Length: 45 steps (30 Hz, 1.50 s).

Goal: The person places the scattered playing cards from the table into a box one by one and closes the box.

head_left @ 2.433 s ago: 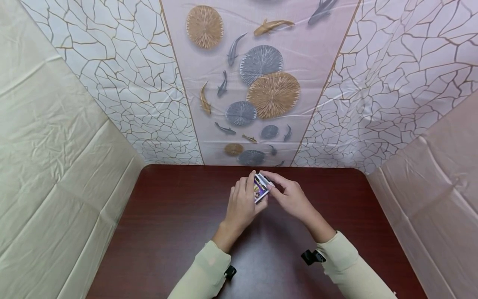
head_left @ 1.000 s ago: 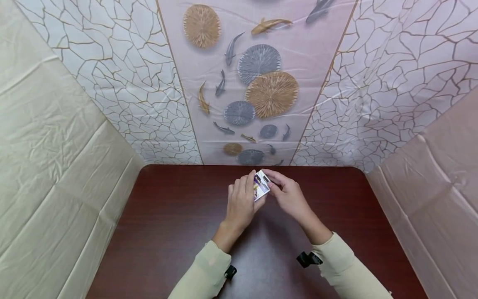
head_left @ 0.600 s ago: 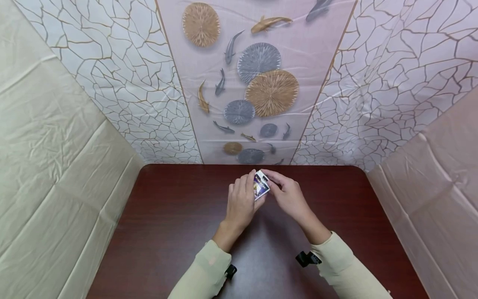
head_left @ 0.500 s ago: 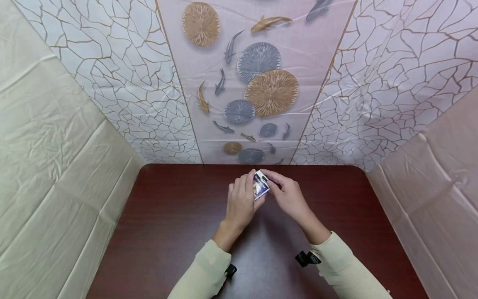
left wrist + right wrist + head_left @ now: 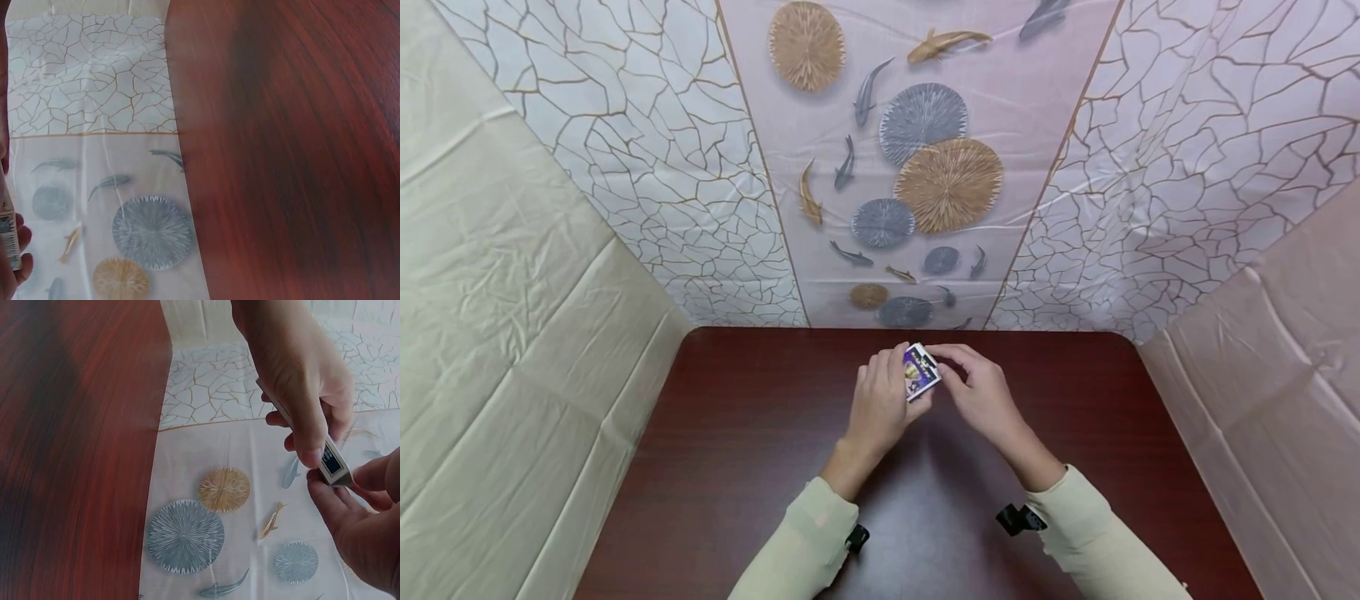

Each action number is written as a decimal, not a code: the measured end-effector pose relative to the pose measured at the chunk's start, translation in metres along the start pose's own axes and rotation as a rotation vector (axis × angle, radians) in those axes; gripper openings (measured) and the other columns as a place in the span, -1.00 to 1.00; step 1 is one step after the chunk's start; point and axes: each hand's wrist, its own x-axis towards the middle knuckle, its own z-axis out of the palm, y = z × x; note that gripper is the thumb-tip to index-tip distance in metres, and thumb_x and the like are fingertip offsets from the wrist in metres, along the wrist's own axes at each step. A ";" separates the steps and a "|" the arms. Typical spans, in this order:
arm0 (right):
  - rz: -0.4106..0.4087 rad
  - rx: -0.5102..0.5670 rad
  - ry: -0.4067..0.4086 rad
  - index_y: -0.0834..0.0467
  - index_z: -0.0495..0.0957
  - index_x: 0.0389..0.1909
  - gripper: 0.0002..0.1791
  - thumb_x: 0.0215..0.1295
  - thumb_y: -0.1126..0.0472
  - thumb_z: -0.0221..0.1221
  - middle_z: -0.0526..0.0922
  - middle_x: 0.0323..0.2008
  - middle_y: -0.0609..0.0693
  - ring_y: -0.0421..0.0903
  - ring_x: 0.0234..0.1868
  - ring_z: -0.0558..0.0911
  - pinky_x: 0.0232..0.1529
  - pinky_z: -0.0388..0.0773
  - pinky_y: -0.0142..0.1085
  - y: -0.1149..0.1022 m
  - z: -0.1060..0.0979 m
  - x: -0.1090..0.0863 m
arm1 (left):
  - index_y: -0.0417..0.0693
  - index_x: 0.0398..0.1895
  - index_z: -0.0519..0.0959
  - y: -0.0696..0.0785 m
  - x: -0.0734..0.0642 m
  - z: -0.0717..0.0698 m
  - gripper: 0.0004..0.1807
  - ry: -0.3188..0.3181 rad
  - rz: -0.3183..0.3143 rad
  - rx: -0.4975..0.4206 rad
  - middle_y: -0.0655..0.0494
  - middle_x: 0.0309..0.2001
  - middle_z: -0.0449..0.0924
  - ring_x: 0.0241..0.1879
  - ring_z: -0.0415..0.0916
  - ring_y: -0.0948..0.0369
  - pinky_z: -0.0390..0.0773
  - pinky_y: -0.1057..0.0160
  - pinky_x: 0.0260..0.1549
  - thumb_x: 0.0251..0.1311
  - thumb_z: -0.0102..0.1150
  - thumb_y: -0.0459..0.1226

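Observation:
A small flat box [image 5: 922, 372] with a purple and yellow printed face and white edges is held tilted above the far part of the table. My left hand [image 5: 880, 400] grips it from the left, thumb below and fingers over the far side. At its right end, the fingertips and thumb of my right hand [image 5: 981, 392] pinch at the edge. The right wrist view shows the box [image 5: 334, 461] side-on, with a dark label on its narrow side, the left hand [image 5: 306, 381] around it and the right hand [image 5: 369, 531] at its end. Only a sliver of the box [image 5: 9, 240] appears in the left wrist view.
The dark red-brown table [image 5: 737, 467] reaches back to a patterned cloth [image 5: 917, 208] with fish and round motifs. Beige cloth walls [image 5: 535, 333] stand on both sides. A black camera [image 5: 1021, 519] sits at the right wrist, another camera [image 5: 857, 538] at the left.
A pale flap stood out at the box's right end earlier; now that end looks flatter. The box has tilted, its printed face showing without glare, and the left hand has shifted slightly left.

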 end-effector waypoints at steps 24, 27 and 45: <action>0.014 0.206 -0.031 0.24 0.72 0.08 -0.65 0.40 0.51 0.11 0.73 0.07 0.15 0.01 0.00 0.69 -0.13 0.57 -0.53 0.005 0.005 -0.003 | -0.29 0.31 0.42 -0.013 0.012 -0.025 -0.10 -0.207 0.112 0.115 -0.08 -0.03 0.63 -0.16 0.55 0.05 0.51 0.10 -0.26 0.10 0.48 0.14; 0.012 0.195 -0.023 0.25 0.72 0.08 -0.64 0.39 0.52 0.12 0.72 0.08 0.15 -0.01 0.00 0.67 -0.15 0.56 -0.53 0.003 0.007 -0.005 | -0.30 0.31 0.42 -0.012 0.011 -0.023 -0.09 -0.210 0.098 0.104 -0.09 -0.03 0.62 -0.17 0.54 0.05 0.52 0.11 -0.28 0.07 0.50 0.13; 0.032 0.058 -0.076 0.15 0.69 0.12 -0.68 0.43 0.39 0.17 0.72 0.12 0.06 0.00 0.12 0.68 0.08 0.61 -0.19 0.031 0.004 0.002 | -0.28 0.13 0.41 0.003 -0.006 0.018 -0.20 -0.288 -0.294 -0.134 -0.07 -0.17 0.52 -0.28 0.55 0.06 0.65 0.12 -0.34 0.08 0.50 0.10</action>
